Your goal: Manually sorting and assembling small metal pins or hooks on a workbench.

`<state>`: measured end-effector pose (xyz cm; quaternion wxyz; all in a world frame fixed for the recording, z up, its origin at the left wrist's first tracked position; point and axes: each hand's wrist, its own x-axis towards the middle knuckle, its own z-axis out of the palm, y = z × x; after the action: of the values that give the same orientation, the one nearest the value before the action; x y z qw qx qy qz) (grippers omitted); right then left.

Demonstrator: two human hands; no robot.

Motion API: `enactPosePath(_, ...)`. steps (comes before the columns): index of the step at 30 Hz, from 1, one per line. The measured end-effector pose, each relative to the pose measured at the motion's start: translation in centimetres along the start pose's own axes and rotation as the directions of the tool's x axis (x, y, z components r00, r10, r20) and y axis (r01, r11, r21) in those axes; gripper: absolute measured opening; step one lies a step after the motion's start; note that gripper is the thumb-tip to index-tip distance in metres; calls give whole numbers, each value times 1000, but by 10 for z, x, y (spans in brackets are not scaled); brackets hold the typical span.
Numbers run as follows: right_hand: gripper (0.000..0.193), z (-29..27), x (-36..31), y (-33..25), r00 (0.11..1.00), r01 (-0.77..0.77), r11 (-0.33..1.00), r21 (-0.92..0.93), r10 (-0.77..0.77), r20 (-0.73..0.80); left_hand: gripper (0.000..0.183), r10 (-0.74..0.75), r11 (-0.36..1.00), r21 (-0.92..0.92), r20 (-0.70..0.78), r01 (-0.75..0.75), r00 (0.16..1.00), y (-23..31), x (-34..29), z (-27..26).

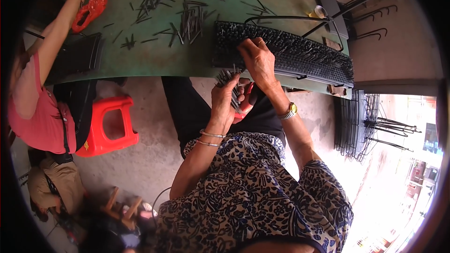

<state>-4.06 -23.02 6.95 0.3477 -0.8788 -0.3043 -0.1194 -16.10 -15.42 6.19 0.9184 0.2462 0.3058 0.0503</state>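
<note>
A bundle of thin, dark, nail-like strips [227, 77] is clasped in my left hand [224, 97], just in front of the green table's edge. My right hand [259, 62] reaches over a long black perforated rack [309, 52]. Its fingertips are pinched together at the rack's left part, and whatever they hold is too small or hidden to make out. Many dark pieces fill the upper rows of the rack, while rows of small holes show toward its lower right. A wire handle [290, 17] rises along the rack's far side. Something red [247, 100] shows beside my left hand.
Loose dark strips [187, 18] lie heaped and scattered over the green table [140, 61]. At left, a co-worker's arm [63, 33] reaches past a red plastic bag [91, 11]. A red stool [110, 124] stands on the floor; wire racks [354, 126] stand at right.
</note>
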Motion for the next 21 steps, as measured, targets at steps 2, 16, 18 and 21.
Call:
enactPosePath(2, 13, -3, 1, -5, 1000, 19, 998, -66, -19, 3, 18, -5, 1000, 1, 3, 5, 1000, 1, -1, 0)
enactPosePath(16, 8, -31, -1, -15, 994, -62, 984, 169, 77, -83, 20, -63, 998, -16, -126, 62, 990, 6, -7, 5)
enactPosePath(18, 5, -21, 4, -12, 993, -28, 982, 185, 48, -105, 19, -86, 996, -1, -101, 86, 991, 6, -9, 6)
enactPosePath(21, 5, -5, 6, -8, 986, 36, 988, 150, -10, -168, 21, -82, 994, 72, -52, 85, 995, 2, -3, -5)
